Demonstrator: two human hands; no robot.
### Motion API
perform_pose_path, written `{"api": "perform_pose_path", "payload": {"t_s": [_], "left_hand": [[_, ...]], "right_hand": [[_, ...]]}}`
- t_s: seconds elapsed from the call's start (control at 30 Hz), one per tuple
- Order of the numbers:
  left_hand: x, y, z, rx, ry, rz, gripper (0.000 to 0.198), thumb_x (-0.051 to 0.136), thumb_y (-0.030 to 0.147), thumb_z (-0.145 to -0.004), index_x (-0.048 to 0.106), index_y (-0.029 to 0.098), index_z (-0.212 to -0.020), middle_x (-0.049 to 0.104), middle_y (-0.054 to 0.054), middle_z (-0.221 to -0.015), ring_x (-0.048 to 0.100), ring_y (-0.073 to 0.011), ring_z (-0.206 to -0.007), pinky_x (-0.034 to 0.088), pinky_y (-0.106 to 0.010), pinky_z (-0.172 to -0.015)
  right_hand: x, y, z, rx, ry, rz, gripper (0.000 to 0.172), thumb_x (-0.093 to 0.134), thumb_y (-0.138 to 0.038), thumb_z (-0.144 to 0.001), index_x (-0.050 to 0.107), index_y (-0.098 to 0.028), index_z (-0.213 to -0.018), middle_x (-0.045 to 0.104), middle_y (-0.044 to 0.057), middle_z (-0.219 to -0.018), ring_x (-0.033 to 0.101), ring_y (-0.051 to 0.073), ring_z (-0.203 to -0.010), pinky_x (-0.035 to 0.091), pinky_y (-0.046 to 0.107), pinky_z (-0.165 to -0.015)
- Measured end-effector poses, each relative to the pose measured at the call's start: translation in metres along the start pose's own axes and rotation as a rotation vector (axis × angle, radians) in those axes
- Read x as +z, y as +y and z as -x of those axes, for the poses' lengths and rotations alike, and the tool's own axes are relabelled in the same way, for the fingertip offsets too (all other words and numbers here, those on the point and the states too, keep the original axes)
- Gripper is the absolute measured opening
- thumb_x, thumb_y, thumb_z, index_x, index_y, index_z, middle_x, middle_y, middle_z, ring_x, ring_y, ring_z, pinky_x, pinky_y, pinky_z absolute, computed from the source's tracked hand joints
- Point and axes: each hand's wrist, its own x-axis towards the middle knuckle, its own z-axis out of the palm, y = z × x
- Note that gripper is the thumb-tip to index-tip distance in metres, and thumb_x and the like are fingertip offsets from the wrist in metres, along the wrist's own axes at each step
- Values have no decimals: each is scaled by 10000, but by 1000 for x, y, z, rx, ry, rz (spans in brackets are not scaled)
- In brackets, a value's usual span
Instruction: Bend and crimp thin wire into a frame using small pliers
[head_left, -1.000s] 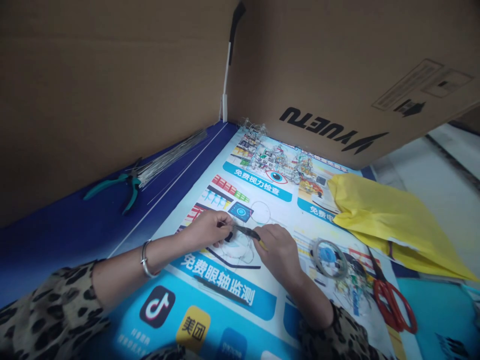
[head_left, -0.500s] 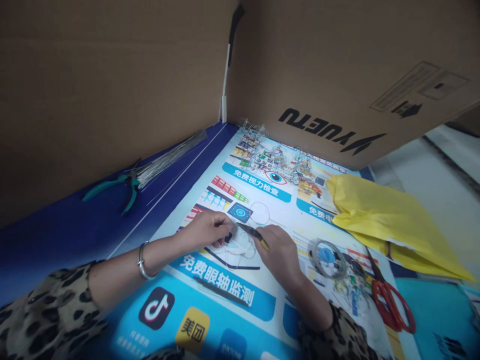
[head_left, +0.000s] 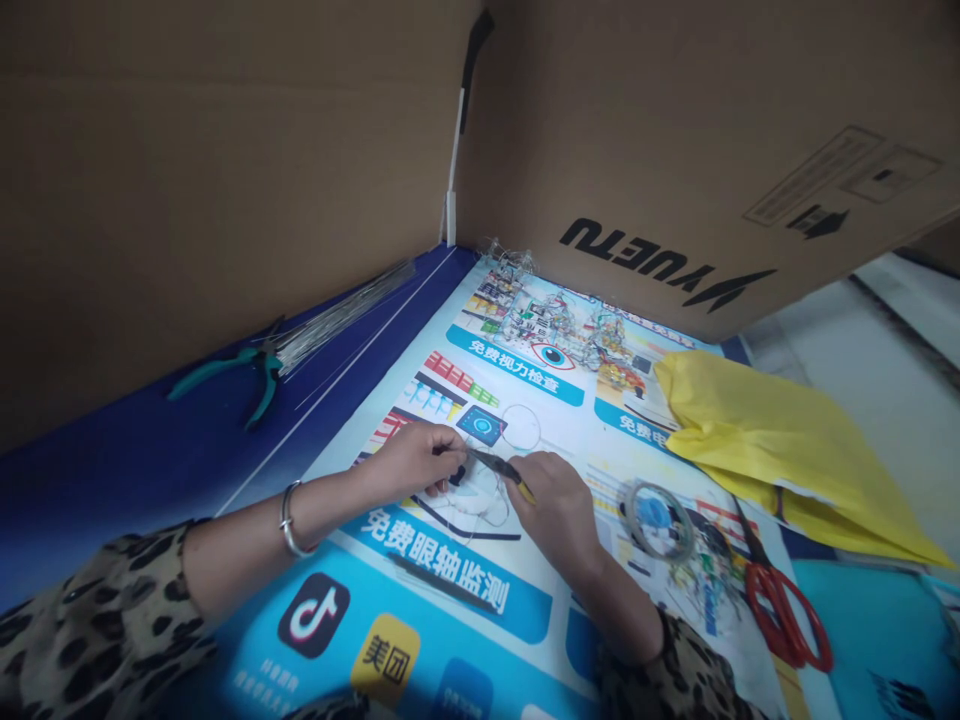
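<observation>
Cardboard walls [head_left: 675, 120] rise beyond the printed sheet [head_left: 532, 665], right hand [head_left: 555, 500] grasping pliers [head_left: 495, 464], left hand [head_left: 420, 455] pinching something unclear.

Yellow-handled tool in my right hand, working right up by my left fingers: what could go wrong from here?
The tips of the yellow-handled tool are right by the fingertips of your left hand, so a slip might nick or pinch them. Also, the red-handled scissors lie against a wire tangle, which could snag if they are lifted.
</observation>
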Motion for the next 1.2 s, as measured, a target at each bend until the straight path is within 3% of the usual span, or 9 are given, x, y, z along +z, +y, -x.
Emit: {"api": "perform_pose_path", "payload": {"t_s": [0.7, 1.2], "left_hand": [[0, -1, 1, -4, -13, -64, 80, 477, 241, -702, 496, 176, -659, 503, 43, -491, 539, -95, -466, 459, -184, -462], [-1, -4, 0, 76, -40, -90, 131, 457, 261, -750, 479, 170, -658, 485, 40, -559, 559, -92, -493, 461, -174, -450]], "right_hand": [[0, -1, -1, -35, -9, -10, 128, 510, -246, -843, 611, -178, -881, 616, 54, -787, 540, 177, -804, 396, 296, -723], [-13, 6, -9, -166, -128, 235, 142, 500, -189, -827, 605, -185, -923, 580, 61, -840, 456, 197, -809, 314, 337, -724]]}}
